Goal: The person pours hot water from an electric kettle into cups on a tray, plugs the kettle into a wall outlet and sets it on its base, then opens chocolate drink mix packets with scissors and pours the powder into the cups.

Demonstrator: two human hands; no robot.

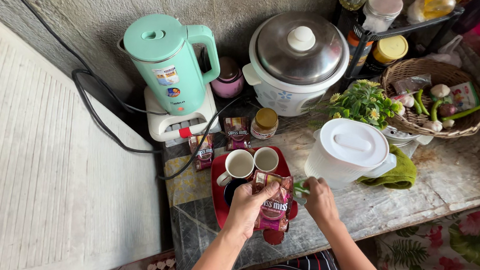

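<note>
Brown drink-mix sachet [272, 208] pinched at its top edge by left hand [247, 206], over red tray [217, 199] with two mugs on the surface. Looks light, crinkly, floppy; grip near the corners. Right hand [320, 200] closed on something green, unclear what

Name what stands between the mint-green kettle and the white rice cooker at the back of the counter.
A small pink lidded pot stands between the kettle and the rice cooker, seen in the head view.
</note>
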